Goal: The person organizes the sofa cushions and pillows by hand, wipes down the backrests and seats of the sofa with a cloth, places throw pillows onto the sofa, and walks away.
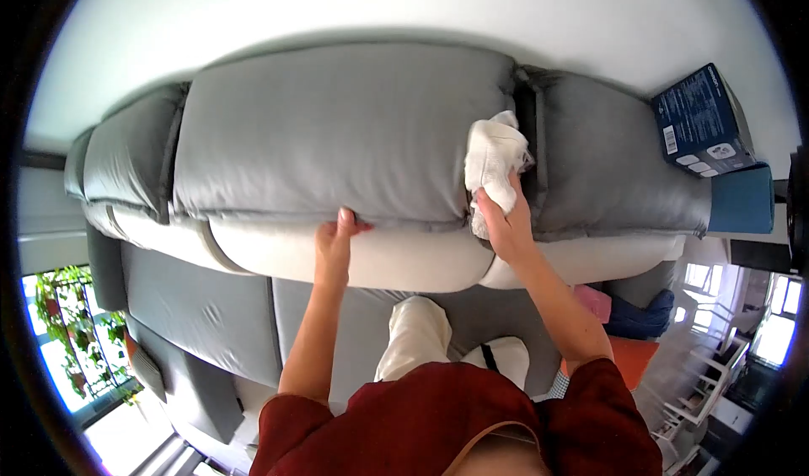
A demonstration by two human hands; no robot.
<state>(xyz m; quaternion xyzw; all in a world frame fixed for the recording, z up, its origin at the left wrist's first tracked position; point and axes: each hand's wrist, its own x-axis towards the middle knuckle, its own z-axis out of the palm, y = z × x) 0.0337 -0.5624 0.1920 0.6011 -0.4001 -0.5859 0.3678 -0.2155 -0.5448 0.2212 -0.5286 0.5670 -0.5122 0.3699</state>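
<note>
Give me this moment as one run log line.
left hand: at lower edge of grey cushion | right hand: holding white cloth near same cushion's side

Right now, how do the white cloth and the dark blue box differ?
The white cloth is soft and rumpled; the dark blue box has straight edges. The cloth looks plain, while the box carries printing and a barcode. The cloth is in the right hand; no hand touches the box. Both appear in the picture's right half.
</note>
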